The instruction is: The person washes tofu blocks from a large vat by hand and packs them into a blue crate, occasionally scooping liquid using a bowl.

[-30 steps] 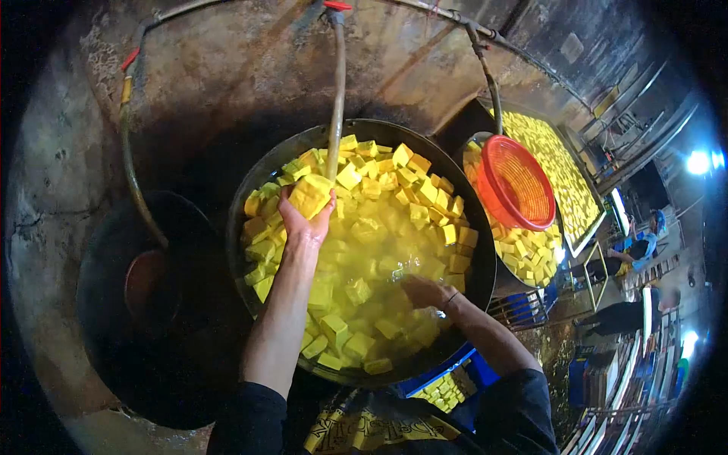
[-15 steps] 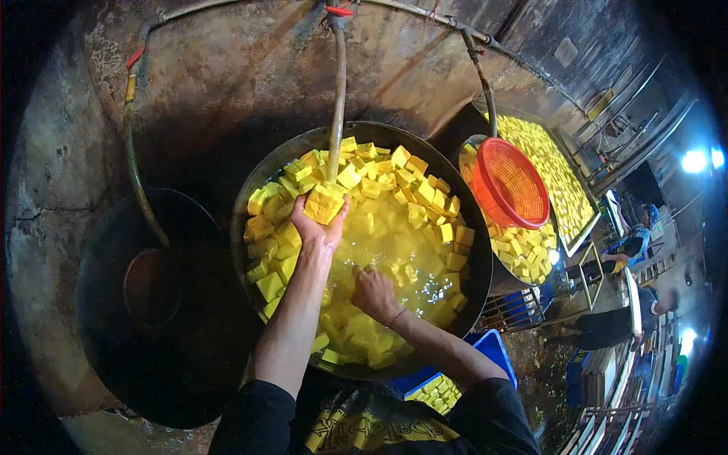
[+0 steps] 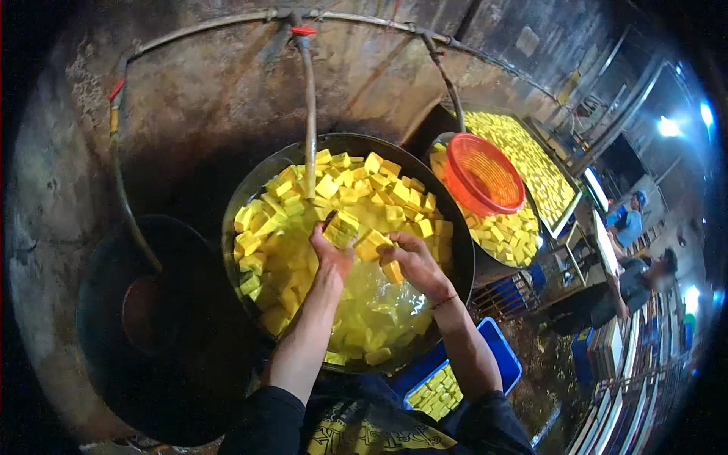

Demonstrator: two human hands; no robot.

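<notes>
A large round dark vat (image 3: pixel 464 284) holds yellow liquid and many yellow blocks (image 3: pixel 326 186). Over its middle, my left hand (image 3: pixel 334 254) is closed around yellow blocks (image 3: pixel 341 229), which rest in the palm. Just to the right, my right hand (image 3: pixel 417 265) grips more yellow blocks (image 3: pixel 372 245) with the fingers, close beside the left hand's blocks. One of these points down toward the liquid. A pale hose (image 3: pixel 310 121) hangs down into the vat behind my hands.
An orange-red basket (image 3: pixel 485 176) sits on another vat of blocks, beside a wide tray of blocks (image 3: pixel 523 152). A blue crate (image 3: pixel 497 345) with blocks is below. At left stands a dark vat (image 3: pixel 95 303). Two people (image 3: pixel 633 292) are at the right, one beside a long board.
My right hand has risen out of the liquid with blocks and moved up beside my left hand. My left hand is lower. The view has shifted, and the person with the board is nearer.
</notes>
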